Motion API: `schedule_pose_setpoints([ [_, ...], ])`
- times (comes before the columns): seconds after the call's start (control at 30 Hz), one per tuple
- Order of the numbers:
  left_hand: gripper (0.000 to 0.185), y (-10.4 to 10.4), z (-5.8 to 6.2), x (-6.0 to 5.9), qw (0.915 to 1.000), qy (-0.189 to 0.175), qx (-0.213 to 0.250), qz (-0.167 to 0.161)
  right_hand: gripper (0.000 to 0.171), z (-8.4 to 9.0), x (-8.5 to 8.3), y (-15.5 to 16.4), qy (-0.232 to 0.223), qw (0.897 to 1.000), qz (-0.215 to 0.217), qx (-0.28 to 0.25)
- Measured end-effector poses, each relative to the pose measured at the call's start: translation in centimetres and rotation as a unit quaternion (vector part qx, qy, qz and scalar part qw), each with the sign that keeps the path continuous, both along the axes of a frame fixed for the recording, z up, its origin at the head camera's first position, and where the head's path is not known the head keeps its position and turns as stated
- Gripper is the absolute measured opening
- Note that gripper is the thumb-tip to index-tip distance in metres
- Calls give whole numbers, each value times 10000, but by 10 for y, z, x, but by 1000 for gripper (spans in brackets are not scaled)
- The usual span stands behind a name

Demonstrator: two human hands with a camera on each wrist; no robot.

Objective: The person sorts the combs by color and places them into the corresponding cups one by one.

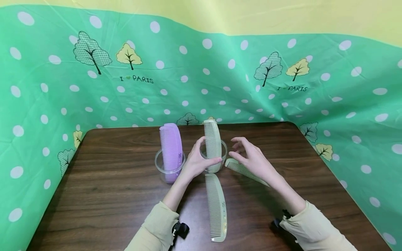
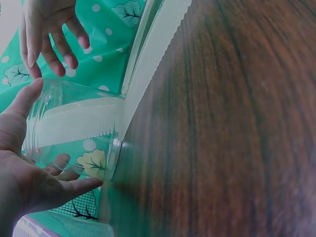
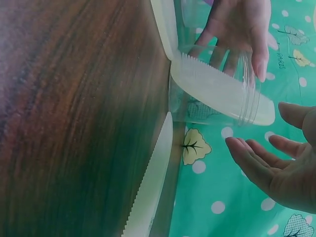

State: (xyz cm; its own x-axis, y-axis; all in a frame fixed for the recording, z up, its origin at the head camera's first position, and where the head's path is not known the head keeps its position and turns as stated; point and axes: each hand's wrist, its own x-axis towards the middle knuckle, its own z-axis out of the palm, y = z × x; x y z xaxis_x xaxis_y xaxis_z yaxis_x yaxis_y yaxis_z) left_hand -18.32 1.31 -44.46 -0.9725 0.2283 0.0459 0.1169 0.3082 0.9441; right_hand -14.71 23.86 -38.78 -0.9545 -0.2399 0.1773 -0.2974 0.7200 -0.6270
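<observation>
In the head view my left hand (image 1: 197,161) holds the left side of a clear plastic jar (image 1: 224,150), thumb at the front near the rim. The left wrist view shows fingers spread around the jar's wall. A pale green comb (image 1: 213,143) stands upright inside it, its top rising past the rim. Just right of the jar my right hand (image 1: 252,158) hovers with bent, relaxed fingers and nothing in them. Below that hand a second pale green comb (image 1: 243,170) lies on the table, partly covered by the wrist. Another pale green comb (image 1: 216,209) lies in front of the jar.
To the left, a second clear jar (image 1: 158,164) contains purple combs (image 1: 170,144) standing upright. Everything rests on a dark wood table (image 1: 110,195). Behind and beside it hangs a green dotted cloth (image 1: 194,69) with tree prints.
</observation>
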Motion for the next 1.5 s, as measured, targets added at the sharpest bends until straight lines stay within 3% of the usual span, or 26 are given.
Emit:
schedule_pose_setpoints([
  [0.6, 100, 1, 2, 2, 9999, -149, -26, 29, 49, -13, 25, -10, -145, 9994, 31, 311],
  [1.13, 100, 2, 2, 1, 9999, -172, -9, 14, 43, -28, 37, -21, -797, 9929, 260, 847],
  [1.3, 100, 1, 2, 1, 9998, -218, -12, 38, 50, -32, 40, -26, -1083, 9903, 334, 808],
  [1.5, 103, 0, 1, 1, 9996, -268, -81, 67, 57, -37, 44, -34, -1043, 9886, 418, 998],
])
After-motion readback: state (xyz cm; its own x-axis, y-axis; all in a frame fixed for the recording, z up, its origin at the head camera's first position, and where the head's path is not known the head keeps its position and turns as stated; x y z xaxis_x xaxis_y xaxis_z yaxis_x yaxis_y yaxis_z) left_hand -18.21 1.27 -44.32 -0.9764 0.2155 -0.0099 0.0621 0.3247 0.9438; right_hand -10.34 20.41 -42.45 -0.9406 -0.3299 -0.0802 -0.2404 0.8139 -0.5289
